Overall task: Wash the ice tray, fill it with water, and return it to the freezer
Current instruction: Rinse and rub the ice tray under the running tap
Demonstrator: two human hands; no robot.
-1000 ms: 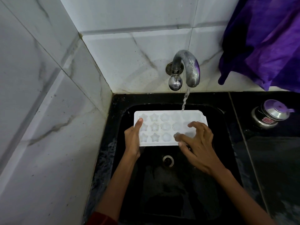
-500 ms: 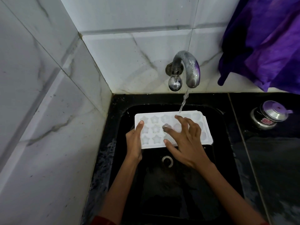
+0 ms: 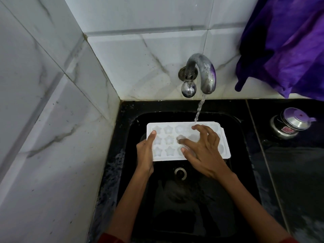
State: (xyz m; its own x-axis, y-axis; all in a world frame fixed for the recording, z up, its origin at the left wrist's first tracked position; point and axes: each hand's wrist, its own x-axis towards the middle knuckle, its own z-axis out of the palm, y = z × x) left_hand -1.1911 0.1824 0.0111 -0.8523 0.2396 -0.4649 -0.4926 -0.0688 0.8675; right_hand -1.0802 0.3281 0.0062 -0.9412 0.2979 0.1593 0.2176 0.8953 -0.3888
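- The ice tray point(image 3: 168, 140) is over the black sink point(image 3: 235, 135), under the tap point(image 3: 201, 71).
- The left hand point(image 3: 145, 156) holds its left end, thumb on top.
- The right hand point(image 3: 206, 152) lies loose on the tray, fingers spread.
- Water point(image 3: 198, 112) falls by its fingertips.

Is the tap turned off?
No, water runs from the tap down onto the ice tray.

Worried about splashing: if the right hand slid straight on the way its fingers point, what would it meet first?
Likely the water stream, falling just beyond the uppermost fingertip of the right hand onto the ice tray; depth is unclear.
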